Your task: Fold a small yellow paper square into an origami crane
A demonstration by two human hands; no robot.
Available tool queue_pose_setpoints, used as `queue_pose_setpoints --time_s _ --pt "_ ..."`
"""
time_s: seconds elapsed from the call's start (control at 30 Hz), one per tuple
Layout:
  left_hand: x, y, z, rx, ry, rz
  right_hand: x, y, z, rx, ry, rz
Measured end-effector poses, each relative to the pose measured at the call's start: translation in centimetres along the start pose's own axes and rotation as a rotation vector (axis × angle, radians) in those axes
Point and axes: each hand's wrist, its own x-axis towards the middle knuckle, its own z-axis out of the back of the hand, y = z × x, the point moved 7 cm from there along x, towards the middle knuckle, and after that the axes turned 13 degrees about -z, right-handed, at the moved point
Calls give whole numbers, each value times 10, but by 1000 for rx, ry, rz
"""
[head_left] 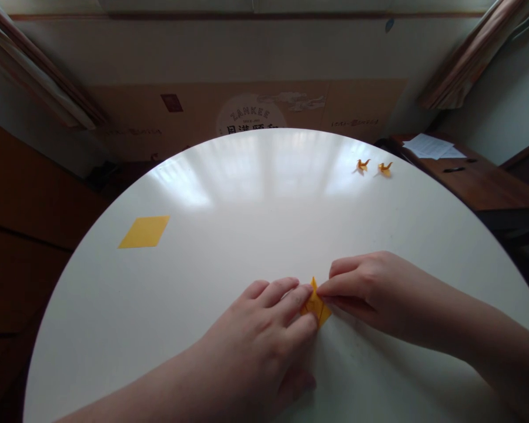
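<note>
A small piece of folded yellow origami paper [316, 306] lies on the white table near its front, with a pointed tip facing away from me. My left hand [264, 329] rests over its left side; the fingertips press it down on the tabletop, while the thumb stays apart from it, lower down. At the paper's right edge, my right hand [365, 288] pinches it between thumb and index finger. Fingers cover parts of the folds on both sides.
A flat yellow paper sheet [144, 232] lies at the left of the round white table [229, 247]. Two small folded orange paper cranes [384, 168] stand near the far right edge. Beyond, a brown desk [489, 182] holds white papers [432, 146] and a dark pen [454, 170].
</note>
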Motion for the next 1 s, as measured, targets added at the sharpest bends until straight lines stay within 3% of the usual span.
queue_pose_setpoints --time_s 0.53,0.8,1.0 --pt "4 0 0 35 -10 -4 -1 -2 0 19 3 9" --pt "4 -5 3 81 -29 7 3 -5 -4 -10 20 -55" --pt "4 -3 2 80 -30 3 4 -6 -5 -4 -31 -58"
